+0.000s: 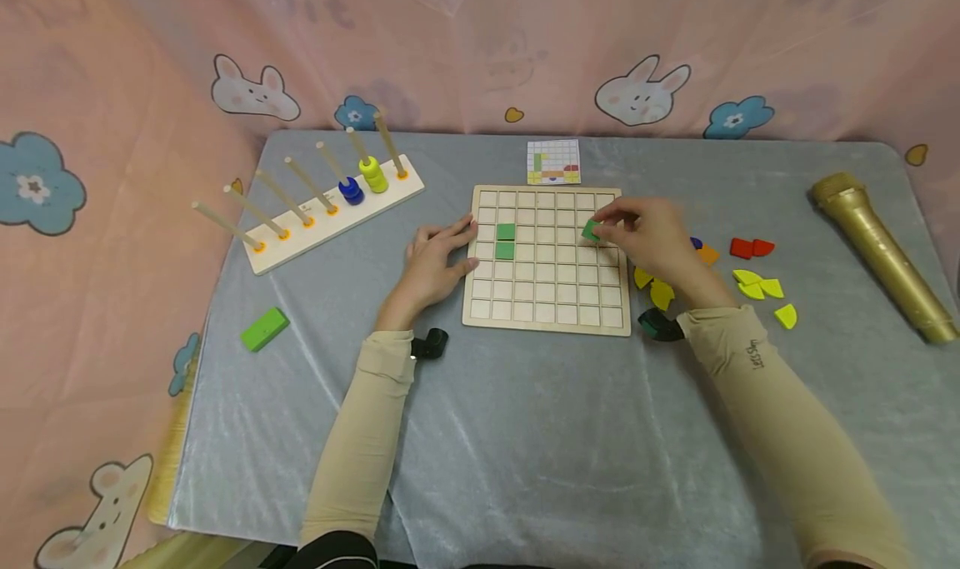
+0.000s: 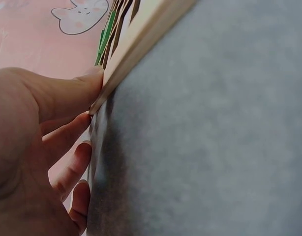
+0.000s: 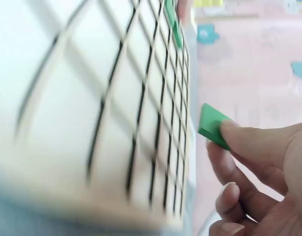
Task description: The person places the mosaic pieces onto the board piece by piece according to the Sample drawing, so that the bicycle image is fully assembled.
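Note:
A wooden grid board [image 1: 546,330] lies on the table, with two green square tiles [image 1: 506,242] set one below the other in its second column. My right hand [image 1: 647,240] pinches another green tile [image 3: 213,125] between thumb and fingers, above the board's right side. In the right wrist view that tile is tilted and apart from the grid. My left hand [image 1: 435,267] touches the board's left edge, thumb on the rim and fingertips along its side, as the left wrist view [image 2: 57,108] shows. Behind the board lies a small printed pattern card [image 1: 553,162].
Right of the board are yellow pieces [image 1: 757,284], red pieces [image 1: 752,247] and an orange piece [image 1: 708,255]. A gold microphone [image 1: 881,252] lies farther right. On the left stand a peg rack [image 1: 337,217] with blue and yellow rings and a green block [image 1: 265,329].

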A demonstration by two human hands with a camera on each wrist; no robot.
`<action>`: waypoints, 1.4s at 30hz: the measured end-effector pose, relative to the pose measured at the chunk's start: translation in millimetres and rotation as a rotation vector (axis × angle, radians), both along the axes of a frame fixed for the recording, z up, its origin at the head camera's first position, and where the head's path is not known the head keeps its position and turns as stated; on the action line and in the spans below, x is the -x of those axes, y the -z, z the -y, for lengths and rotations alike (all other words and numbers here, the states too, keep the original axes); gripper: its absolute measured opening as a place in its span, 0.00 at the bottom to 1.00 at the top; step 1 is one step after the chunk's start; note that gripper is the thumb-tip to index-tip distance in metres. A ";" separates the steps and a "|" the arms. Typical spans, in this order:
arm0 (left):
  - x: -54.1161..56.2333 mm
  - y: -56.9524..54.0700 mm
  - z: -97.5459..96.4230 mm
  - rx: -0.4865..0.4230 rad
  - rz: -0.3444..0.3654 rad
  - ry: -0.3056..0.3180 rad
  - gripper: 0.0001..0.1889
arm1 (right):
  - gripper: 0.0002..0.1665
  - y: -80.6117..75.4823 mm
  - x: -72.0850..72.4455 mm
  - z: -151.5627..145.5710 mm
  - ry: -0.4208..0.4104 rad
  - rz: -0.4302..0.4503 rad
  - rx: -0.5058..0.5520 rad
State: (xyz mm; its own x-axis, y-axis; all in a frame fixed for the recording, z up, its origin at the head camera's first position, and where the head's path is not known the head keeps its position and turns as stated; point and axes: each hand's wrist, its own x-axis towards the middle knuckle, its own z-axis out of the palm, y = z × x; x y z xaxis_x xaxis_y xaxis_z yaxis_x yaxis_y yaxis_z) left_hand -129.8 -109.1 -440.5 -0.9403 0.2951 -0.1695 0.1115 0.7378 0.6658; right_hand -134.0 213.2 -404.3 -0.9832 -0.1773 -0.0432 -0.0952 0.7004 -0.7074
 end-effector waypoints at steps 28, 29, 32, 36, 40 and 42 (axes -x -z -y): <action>-1.5 -1.0 -0.8 0.006 0.002 -0.011 0.31 | 0.03 27.4 -14.7 104.8 -0.134 -0.009 0.010; -1.4 -0.7 -0.8 0.007 0.001 -0.011 0.31 | 0.03 28.1 -15.2 103.0 -0.131 -0.013 0.016; -1.3 -0.1 -0.7 0.005 0.001 -0.013 0.31 | 0.03 28.5 -15.6 93.1 -0.106 -0.021 0.036; -1.4 0.1 -0.6 0.000 0.003 -0.012 0.31 | 0.05 26.0 -13.9 69.1 -0.045 -0.008 0.077; -1.3 -0.3 -0.7 0.002 0.004 -0.011 0.31 | 0.08 17.5 -11.5 40.6 0.009 0.049 0.100; -0.9 -0.1 -0.8 0.002 0.001 -0.010 0.31 | 0.09 13.0 -10.5 27.1 0.053 0.074 0.099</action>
State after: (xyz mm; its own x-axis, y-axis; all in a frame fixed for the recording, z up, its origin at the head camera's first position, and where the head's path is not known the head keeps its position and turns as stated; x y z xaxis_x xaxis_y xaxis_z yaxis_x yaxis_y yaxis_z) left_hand -128.9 -108.3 -440.4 -0.9430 0.2854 -0.1713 0.1034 0.7404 0.6642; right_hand -123.6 186.0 -417.3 -0.9861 -0.1321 -0.1005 -0.0051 0.6291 -0.7773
